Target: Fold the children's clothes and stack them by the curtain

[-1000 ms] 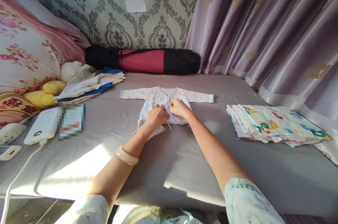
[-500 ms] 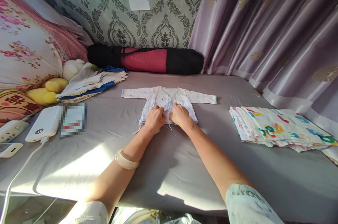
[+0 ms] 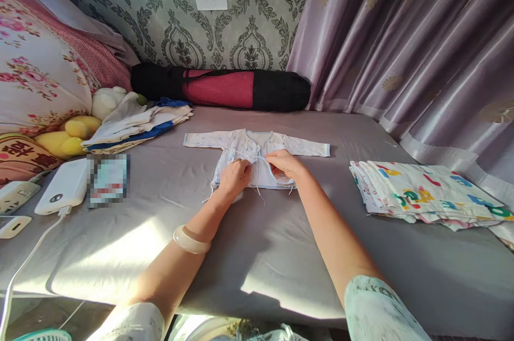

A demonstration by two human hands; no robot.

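Note:
A small white baby shirt point(image 3: 257, 144) with a pale print and blue edging lies flat on the bed, sleeves stretched out to both sides. My left hand point(image 3: 236, 177) is closed on the lower left part of its front, fingertips turned inward. On the other side my right hand point(image 3: 284, 162) pinches at the right front, where the blue-edged flap is lifted. A thin white tie string point(image 3: 241, 153) runs across the chest to the right fingertips. Whether those fingers grip the string, the flap edge or both, I cannot tell. More loose strings hang by the hem.
Folded printed cloths point(image 3: 431, 191) lie at right. At left are a stack of folded clothes point(image 3: 140, 124), a white power bank point(image 3: 64, 186) with its cable, a blurred packet point(image 3: 107, 180) and yellow plush toys point(image 3: 68, 140). A black-and-red long bag point(image 3: 219, 88) lies along the wall.
My right hand has moved up and slightly right, from beside the left hand, lifting the right front flap. The left hand stays almost where it was.

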